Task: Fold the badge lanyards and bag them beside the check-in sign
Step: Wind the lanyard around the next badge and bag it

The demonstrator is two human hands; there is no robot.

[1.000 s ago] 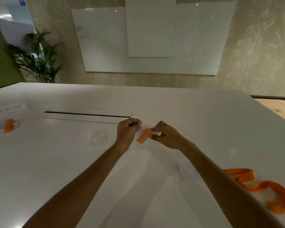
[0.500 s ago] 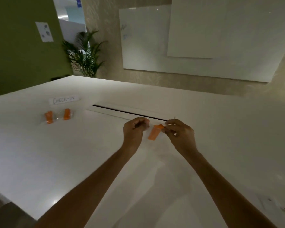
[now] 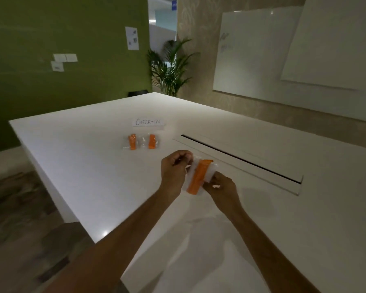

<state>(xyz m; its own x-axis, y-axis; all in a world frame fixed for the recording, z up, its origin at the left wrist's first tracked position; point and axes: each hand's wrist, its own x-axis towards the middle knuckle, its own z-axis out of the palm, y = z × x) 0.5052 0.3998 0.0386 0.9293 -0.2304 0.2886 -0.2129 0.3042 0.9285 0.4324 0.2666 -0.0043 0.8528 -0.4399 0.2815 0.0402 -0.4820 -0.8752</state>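
Lanyard point(image 3: 197, 178), now bagged, is pinched by both hands' fingers point(image 3: 186, 160) and has neared two finished bags point(image 3: 143, 141) by the check-in sign point(image 3: 147, 122).

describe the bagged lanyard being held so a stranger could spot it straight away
On the white table, look nearer than the handwritten check-in sign and the long dark slot. There the left hand and right hand pinch a clear bag with a folded orange lanyard inside. The two bagged lanyards by the sign lie untouched.
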